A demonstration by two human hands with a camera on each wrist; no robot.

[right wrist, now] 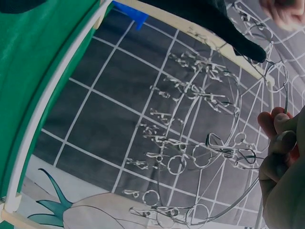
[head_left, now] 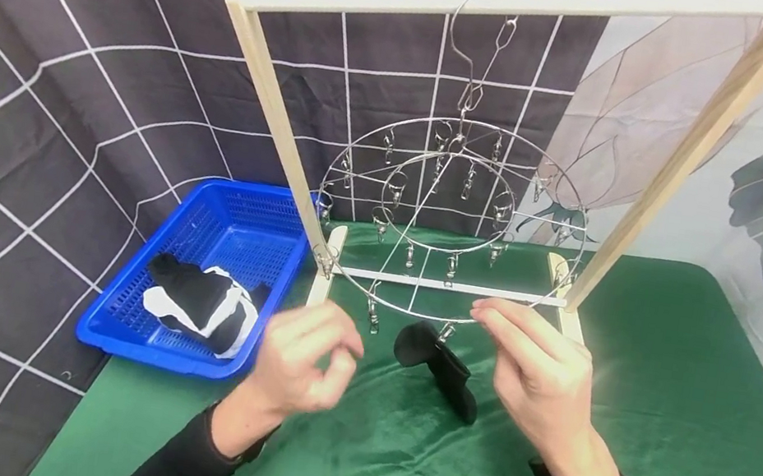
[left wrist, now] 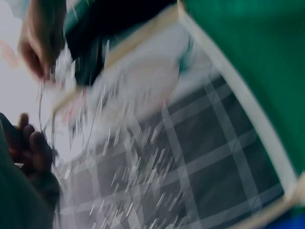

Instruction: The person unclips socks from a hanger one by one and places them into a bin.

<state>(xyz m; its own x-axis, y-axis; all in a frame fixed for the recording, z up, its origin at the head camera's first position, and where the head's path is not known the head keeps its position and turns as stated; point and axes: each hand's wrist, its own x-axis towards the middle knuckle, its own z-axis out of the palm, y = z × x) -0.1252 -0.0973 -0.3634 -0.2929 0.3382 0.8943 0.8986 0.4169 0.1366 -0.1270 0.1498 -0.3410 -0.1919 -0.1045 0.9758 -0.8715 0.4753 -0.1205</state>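
A round metal clip hanger (head_left: 415,310) hangs by its hook from a wooden frame. From a clip at its front rim hangs a black sock (head_left: 452,382), also seen at the top of the right wrist view as a dark sock (right wrist: 209,24). My right hand (head_left: 543,372) pinches the hanger's outer wire just right of that clip, thumb against fingers. On the sock's left, my left hand (head_left: 310,356) is raised with fingers loosely curled and nothing held; motion blurs the left wrist view.
A blue basket (head_left: 93,330) with black and white cloth items (head_left: 205,310) stands at left. Wooden uprights (head_left: 280,122) rise either side of the hanger, joined by a top bar (head_left: 389,2). Several metal clips (head_left: 451,270) dangle from the rings. Green cloth (head_left: 677,451) covers the table.
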